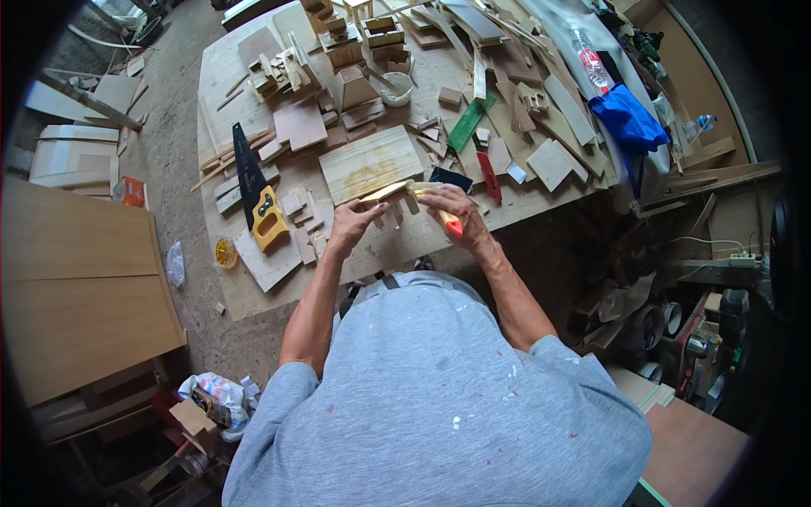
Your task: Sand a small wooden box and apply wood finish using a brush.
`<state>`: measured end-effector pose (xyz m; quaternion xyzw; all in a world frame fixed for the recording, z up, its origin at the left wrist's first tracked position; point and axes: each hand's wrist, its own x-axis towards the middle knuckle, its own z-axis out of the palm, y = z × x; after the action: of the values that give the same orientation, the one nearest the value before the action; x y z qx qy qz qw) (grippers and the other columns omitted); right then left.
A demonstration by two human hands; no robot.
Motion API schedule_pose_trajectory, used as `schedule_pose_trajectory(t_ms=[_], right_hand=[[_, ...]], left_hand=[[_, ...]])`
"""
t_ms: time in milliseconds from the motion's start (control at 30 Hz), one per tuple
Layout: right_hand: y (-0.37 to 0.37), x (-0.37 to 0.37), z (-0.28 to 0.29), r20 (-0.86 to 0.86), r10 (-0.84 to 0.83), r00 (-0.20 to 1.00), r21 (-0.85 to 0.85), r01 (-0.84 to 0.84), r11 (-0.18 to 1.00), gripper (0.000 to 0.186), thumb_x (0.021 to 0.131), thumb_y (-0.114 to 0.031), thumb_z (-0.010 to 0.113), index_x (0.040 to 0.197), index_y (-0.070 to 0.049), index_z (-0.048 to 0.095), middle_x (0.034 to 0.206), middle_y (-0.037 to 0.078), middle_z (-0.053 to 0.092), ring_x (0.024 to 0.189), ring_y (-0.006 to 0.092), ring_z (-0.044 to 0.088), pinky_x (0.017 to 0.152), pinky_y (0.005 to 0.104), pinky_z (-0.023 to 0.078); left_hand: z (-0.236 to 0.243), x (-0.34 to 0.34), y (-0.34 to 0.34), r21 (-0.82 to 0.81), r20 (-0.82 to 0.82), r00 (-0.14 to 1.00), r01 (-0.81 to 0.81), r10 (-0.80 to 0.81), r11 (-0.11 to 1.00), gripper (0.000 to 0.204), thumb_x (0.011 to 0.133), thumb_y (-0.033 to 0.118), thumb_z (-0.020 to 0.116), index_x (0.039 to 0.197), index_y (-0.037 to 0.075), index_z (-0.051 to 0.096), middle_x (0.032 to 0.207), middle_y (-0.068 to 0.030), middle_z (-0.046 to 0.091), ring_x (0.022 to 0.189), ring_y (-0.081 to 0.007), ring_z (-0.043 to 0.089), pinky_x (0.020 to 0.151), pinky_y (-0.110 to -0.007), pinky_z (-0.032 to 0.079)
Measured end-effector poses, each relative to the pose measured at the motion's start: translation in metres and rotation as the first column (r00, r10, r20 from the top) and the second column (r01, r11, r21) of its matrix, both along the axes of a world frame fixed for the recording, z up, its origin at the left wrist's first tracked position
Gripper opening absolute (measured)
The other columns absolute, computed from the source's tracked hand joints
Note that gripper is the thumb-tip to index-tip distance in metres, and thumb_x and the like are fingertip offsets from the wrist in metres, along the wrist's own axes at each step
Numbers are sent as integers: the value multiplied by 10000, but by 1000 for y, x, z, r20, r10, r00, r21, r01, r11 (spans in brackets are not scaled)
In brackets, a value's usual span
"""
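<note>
Between thumb and fingers, my left hand [353,226] pinches a thin, narrow wooden strip [384,193] at the near edge of the workbench. My right hand [459,215] is wrapped round a paintbrush [453,226] with a pale handle and a red end. The brush's head is at the right end of the strip; its bristles are partly hidden by my fingers. Just beyond both hands lies a flat, light wooden board [372,162] with yellowish stains. Small wooden pieces below the strip are partly hidden. A dark blue square sheet [451,179] lies beside my right hand.
A yellow-handled handsaw [255,190] and a small jar [225,253] are at the left. A white tub [397,89] stands behind the board. A red-handled tool [487,176] and a green strip [470,123] lie right, among wood offcuts. A blue bag [627,118] sits farther right.
</note>
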<state>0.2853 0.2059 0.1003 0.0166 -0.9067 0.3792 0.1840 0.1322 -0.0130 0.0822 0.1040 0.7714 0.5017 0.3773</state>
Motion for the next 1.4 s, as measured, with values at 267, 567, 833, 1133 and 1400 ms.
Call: schedule_pose_trajectory(t_ms=[267, 567, 833, 1133, 1400], right_hand=[[5, 8, 14, -88, -53, 995, -120, 42, 992, 255, 895, -58, 699, 1149, -41, 711, 1108, 148, 728, 1027, 285, 697, 953, 370, 521], [18, 32, 38, 186, -272, 944, -427, 327, 843, 329, 973, -139, 665, 1248, 41, 648, 1141, 138, 720, 1034, 175, 672, 917, 290, 530], [-45, -12, 60, 181, -153, 972, -580, 231, 782, 369, 1007, -177, 623, 1332, -3, 599, 1201, 91, 668, 1030, 137, 636, 790, 267, 559], [-147, -121, 101, 157, 173, 972, -758, 6, 653, 394, 1008, -248, 611, 1331, -47, 507, 1123, 99, 643, 957, 149, 653, 716, 286, 585], [-274, -250, 50, 405, 356, 842, -790, 127, 600, 349, 926, -279, 736, 1084, 22, 655, 932, 104, 685, 734, 158, 676, 544, 280, 583]], left_hand=[[-15, 6, -5, 88, -266, 962, -46, 68, 995, 860, 709, 398, 910, 1365, -29, 553, 1166, -94, 672, 1082, -171, 597, 951, -294, 478], [-49, 8, -24, -65, -509, 806, 316, -304, 947, 1092, 694, 192, 821, 1577, 26, 200, 1560, -202, 364, 1441, -374, 340, 1210, -408, 299], [-56, 4, -24, -81, -677, 665, 358, -315, 930, 984, 702, 49, 755, 1550, 24, 257, 1622, -219, 220, 1486, -394, 253, 1240, -415, 243], [-26, -8, -97, 155, -547, 832, 216, -98, 964, 587, 818, 81, 612, 1382, 1, 473, 1330, -243, 553, 1297, -388, 501, 1138, -434, 379], [-42, -44, -333, 105, -364, 681, -648, 636, 754, 439, 796, 60, 680, 1228, 31, 605, 870, -64, 664, 772, -144, 620, 679, -298, 533]])
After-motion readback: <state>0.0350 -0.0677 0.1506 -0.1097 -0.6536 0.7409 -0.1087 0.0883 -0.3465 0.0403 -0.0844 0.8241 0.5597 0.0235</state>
